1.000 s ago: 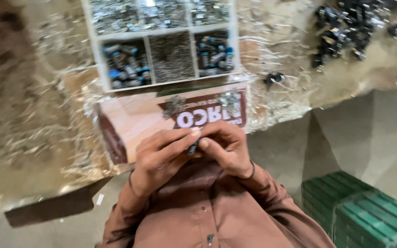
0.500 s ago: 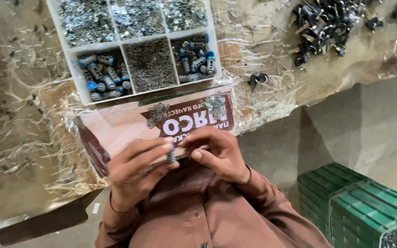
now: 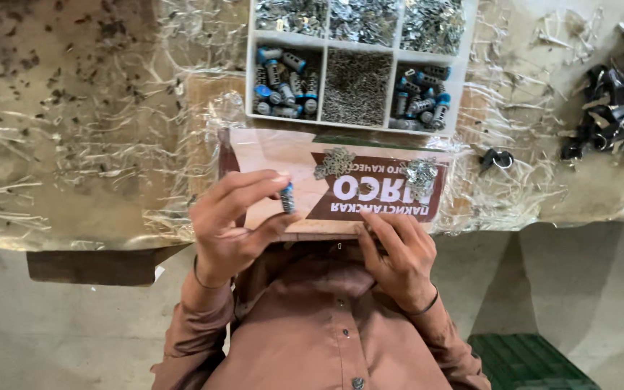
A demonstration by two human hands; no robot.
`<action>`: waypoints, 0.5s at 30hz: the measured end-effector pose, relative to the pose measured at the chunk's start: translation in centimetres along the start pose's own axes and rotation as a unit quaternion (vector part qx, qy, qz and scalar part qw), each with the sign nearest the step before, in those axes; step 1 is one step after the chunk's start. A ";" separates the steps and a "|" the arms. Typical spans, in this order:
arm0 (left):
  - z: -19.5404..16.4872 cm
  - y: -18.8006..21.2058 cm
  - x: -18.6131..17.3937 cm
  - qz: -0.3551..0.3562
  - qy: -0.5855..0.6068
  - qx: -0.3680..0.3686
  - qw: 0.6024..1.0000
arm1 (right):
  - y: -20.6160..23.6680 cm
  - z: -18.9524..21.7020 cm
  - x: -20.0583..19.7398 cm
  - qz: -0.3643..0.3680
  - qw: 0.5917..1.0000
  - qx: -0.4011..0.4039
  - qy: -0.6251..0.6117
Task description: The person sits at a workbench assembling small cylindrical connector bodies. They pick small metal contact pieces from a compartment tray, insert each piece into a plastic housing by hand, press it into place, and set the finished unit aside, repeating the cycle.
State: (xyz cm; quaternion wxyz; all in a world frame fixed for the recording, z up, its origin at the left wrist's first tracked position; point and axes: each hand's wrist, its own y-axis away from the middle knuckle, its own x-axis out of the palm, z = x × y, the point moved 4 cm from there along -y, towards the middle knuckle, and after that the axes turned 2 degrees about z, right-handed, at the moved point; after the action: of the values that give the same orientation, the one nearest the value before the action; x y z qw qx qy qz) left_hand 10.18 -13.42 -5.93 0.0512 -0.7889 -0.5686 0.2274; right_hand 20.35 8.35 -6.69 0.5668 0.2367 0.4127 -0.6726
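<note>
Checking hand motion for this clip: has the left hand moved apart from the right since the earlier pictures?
Yes. The left hand, pinching a small blue-tipped part, has shifted leftwards along the cardboard box; the right hand stays near the box's front edge.

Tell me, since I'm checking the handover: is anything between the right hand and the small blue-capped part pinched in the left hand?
Nothing visible: only the bare box top lies between the right hand and the blue-capped part in the left hand.

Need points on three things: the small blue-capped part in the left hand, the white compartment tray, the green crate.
small blue-capped part [image 3: 287, 197], head view, on its blue end, pinched in the left hand [image 3: 234, 220].
white compartment tray [image 3: 321, 65], head view, on an inner divider wall.
green crate [image 3: 525, 361], head view, on its ribbed top.
</note>
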 end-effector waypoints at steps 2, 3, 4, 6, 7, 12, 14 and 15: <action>-0.4 0.1 0.1 0.002 -0.013 0.010 1.000 | -0.6 0.5 0.5 0.025 0.999 0.018 0.015; -0.5 0.2 0.1 0.003 -0.017 0.009 1.000 | -0.9 0.7 0.8 0.042 0.998 0.036 0.026; -0.6 0.2 0.0 0.005 -0.020 0.009 1.000 | -1.2 0.8 1.2 0.059 0.996 0.055 0.038; -0.7 0.3 -0.2 0.005 -0.021 0.014 1.000 | -1.9 1.4 1.7 0.062 0.995 0.037 0.065; -0.8 0.3 -0.3 0.006 -0.021 0.017 1.000 | -2.1 1.5 1.8 0.063 0.994 0.028 0.079; -0.4 0.3 -0.9 0.019 0.012 0.001 1.000 | -1.2 1.2 2.0 0.100 0.990 -0.026 0.099; -0.2 0.1 -0.9 0.026 0.020 0.002 0.999 | -0.2 0.8 1.8 0.086 0.987 -0.096 0.092; -0.1 -0.1 -0.9 0.028 0.017 0.004 0.999 | 0.4 0.4 1.9 0.088 0.985 -0.125 0.084</action>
State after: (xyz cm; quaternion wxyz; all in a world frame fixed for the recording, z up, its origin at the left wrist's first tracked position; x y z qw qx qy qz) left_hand 9.90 -14.18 -5.54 0.0575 -0.8079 -0.5448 0.2171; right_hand 20.30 6.92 -8.02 0.6119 0.2553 0.5170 -0.5413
